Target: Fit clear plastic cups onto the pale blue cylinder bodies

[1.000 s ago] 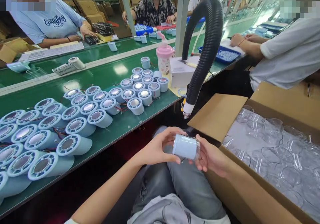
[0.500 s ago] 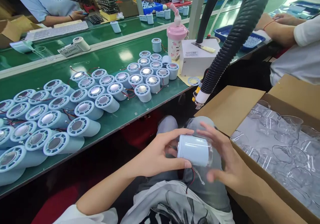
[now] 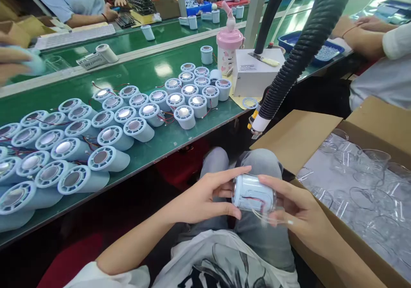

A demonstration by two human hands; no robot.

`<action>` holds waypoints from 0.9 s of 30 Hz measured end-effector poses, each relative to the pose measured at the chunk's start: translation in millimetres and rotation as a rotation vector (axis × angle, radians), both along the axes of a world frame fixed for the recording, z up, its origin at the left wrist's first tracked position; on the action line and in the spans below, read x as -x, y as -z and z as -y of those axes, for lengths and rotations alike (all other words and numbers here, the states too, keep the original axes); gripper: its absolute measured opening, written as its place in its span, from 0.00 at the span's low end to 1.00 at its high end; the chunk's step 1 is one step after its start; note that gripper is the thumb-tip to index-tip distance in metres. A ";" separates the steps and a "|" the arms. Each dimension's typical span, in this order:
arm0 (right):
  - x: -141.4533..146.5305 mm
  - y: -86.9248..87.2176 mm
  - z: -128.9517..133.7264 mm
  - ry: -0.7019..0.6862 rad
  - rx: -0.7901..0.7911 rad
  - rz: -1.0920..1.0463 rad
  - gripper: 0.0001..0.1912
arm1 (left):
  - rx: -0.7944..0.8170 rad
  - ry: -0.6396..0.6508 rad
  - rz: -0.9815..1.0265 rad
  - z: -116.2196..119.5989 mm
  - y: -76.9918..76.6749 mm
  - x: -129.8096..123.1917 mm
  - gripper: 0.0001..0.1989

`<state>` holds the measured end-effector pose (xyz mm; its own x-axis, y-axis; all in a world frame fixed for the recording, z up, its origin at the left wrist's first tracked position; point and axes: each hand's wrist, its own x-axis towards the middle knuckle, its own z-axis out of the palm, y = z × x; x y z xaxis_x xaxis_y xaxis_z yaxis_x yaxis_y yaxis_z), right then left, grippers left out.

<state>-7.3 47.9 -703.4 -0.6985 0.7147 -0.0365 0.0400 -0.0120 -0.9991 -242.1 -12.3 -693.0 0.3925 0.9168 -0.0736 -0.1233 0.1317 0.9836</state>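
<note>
Above my lap is a light-blue cylindrical housing [image 3: 249, 190] lying on its side, with a clear plastic sleeve around it. My left hand [image 3: 208, 198] grips its left end between thumb and fingers. My right hand [image 3: 300, 204] closes on the right end, fingers on top and thumb below. Thin red and pale wires [image 3: 257, 213] run along the housing's side and trail out near my right thumb. On the green bench to the left stand many similar blue housings [image 3: 109, 158] with silver round centres and loose wires.
An open carton [image 3: 298, 138] with clear plastic cups [image 3: 369, 193] is at my right. A black ribbed hose [image 3: 298, 61] hangs in front of it. A white box [image 3: 253, 76] and a pink-lidded bottle [image 3: 229, 50] stand on the bench. Co-workers sit across and at right; a blurred hand [image 3: 13, 63] enters far left.
The housing has turned, so its wires now show on the facing side. My right hand has closed onto its right end. A co-worker's hand with a pale blue object has appeared far left.
</note>
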 end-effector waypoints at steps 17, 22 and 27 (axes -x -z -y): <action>-6.5 7.0 -1.1 0.000 0.254 -0.034 0.27 | 0.194 0.008 0.193 -5.0 23.6 -10.1 0.39; -1.8 7.6 2.9 0.031 0.304 0.051 0.28 | 0.196 0.030 0.188 -2.2 27.6 -8.1 0.40; 9.6 25.9 9.4 0.046 0.344 0.047 0.34 | 0.206 -0.034 0.194 14.6 37.7 -18.3 0.40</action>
